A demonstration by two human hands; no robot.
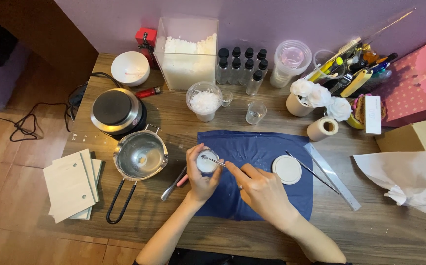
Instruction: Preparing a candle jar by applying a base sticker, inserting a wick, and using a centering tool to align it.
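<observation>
Near the frame's centre, over the blue cloth (267,162), the left hand (199,174) wraps a small white-filled jar (207,162), likely fragile, best held round its sides; right hand (262,189) fingers pinch thin metal tweezers (214,160).

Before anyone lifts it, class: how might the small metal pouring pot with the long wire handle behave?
The metal pot probably tips toward its long handle, which juts past its base. It looks thin-walled, so likely light. The liquid pooled inside could slosh.
</observation>
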